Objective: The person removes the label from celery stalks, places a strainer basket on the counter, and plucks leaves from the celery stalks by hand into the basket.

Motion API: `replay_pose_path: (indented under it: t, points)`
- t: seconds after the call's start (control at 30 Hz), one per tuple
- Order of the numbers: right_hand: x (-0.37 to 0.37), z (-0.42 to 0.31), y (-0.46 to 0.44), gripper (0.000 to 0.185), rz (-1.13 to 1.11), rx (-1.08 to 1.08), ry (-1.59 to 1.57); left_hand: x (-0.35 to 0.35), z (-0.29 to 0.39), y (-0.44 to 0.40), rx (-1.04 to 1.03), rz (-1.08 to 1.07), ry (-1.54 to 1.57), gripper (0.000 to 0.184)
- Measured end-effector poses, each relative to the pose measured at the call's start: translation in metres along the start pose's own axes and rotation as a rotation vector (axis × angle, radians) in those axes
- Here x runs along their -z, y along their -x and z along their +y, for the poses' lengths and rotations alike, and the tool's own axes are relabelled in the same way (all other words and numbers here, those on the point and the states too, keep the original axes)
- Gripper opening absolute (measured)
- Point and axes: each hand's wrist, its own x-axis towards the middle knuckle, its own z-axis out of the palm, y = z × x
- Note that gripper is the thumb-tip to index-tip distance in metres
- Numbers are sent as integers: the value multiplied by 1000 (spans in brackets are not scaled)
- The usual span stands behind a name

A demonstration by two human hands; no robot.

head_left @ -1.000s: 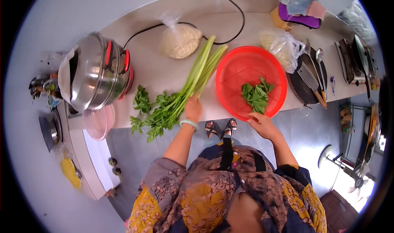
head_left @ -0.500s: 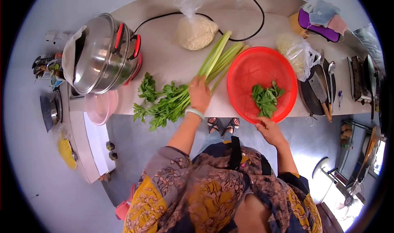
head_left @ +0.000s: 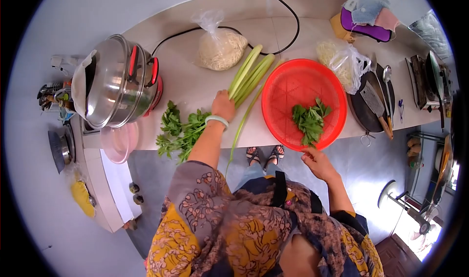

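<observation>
My left hand (head_left: 223, 106) is closed around a bunch of celery (head_left: 248, 79) lying on the counter. Its pale stalks point away from me, and its leafy tops spread to the left near the front edge. One thin stalk (head_left: 243, 125) lies apart from the bunch and hangs over that edge. To the right, my right hand (head_left: 320, 164) has its fingers at the near rim of a red plastic colander (head_left: 273, 125), holding it. Inside the colander rests a small heap of green celery leaves (head_left: 311, 122).
A steel steamer pot (head_left: 115, 76) stands at left above a pink basin (head_left: 117, 142). Behind the celery sits a bag of noodles (head_left: 220, 50) beside a black cable (head_left: 297, 30). Right of the colander are another plastic bag (head_left: 344, 64), a cleaver (head_left: 372, 99) and a ladle (head_left: 387, 76).
My left hand has shifted slightly left along the celery, and one thin stalk now hangs separately over the counter edge. My right hand stays at the colander rim. The view has shifted a little.
</observation>
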Motion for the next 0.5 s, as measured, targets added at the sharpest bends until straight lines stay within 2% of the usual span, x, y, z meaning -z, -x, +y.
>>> replay_pose_path:
  t: [0.13, 0.23, 0.3, 0.4, 0.5]
  points:
    - [1, -12, 0, 34, -2, 7, 31, 17, -8, -18, -69, 17, -42, 25]
    - [0, -19, -7, 34, -10, 48, 50, 53, -2, -23, -53, -160, -70, 27]
    - [-1, -22, -12, 33, -14, 79, 62, 66, -26, -35, 32, -385, 177, 27]
    - [-1, -33, -22, 34, -73, 103, 55, 127, -4, -14, 184, -645, 605, 28]
    - [-5, -50, -57, 35, -164, 51, -257, 166, 10, 7, 188, -770, 856, 29]
